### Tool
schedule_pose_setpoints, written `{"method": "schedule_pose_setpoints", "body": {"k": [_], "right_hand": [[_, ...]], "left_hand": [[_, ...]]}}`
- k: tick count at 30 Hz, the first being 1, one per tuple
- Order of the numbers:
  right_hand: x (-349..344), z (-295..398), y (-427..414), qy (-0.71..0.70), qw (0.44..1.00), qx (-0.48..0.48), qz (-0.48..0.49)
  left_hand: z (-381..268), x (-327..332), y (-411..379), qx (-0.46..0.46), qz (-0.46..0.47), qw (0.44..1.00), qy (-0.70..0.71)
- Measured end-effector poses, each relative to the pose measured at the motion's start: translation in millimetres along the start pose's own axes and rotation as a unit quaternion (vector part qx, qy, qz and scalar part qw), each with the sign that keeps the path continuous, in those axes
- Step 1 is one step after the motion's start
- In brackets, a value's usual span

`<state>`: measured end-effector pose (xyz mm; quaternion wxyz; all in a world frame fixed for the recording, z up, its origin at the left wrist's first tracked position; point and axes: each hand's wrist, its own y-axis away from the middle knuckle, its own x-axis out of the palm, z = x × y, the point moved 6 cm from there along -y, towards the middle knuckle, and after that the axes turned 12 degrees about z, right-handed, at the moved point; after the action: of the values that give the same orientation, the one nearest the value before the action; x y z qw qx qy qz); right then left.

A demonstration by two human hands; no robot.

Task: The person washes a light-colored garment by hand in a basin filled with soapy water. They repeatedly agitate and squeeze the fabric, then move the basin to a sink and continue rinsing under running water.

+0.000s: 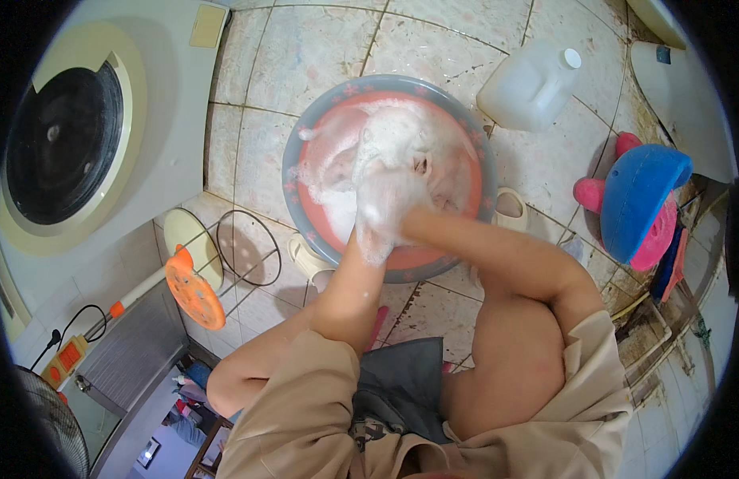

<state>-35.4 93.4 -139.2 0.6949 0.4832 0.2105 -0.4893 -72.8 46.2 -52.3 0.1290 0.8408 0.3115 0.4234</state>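
A round plastic basin (297, 221), grey-rimmed and red inside, stands on the floor before me. White suds (384, 129) and wet, pale cloth (450, 173) fill much of it. My left hand (372, 206) is over the basin, coated in foam up to the wrist. Against it, and partly across it, lies my right hand (405, 194), blurred and also foamy. Suds and blur hide the fingers of both hands, so I cannot tell whether they grip cloth. A small dark opening (421, 164) shows among the suds just beyond them.
A translucent plastic jug (528, 87) with a white cap stands at the upper right. Below it sits a blue and pink plastic toy-like item (639, 203). Left are a front-loading machine (165, 114), a wire stand (249, 246) and an orange-headed pole (192, 290). Pale sandals (309, 254) flank the basin.
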Motion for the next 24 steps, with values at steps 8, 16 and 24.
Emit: {"method": "schedule_pose_setpoints", "body": {"k": [8, 16, 24], "right_hand": [[-87, 26, 37, -0.084, 0.988, -0.020, -0.130], [-60, -53, 28, -0.466, 0.846, 0.107, -0.235], [-135, 61, 61, -0.146, 0.977, 0.018, -0.154]], "left_hand": [[-4, 9, 4, -0.022, 0.012, 1.000, -0.005], [-7, 2, 4, -0.033, -0.024, 0.988, 0.151], [-29, 14, 14, -0.008, -0.013, 0.999, 0.048]]}}
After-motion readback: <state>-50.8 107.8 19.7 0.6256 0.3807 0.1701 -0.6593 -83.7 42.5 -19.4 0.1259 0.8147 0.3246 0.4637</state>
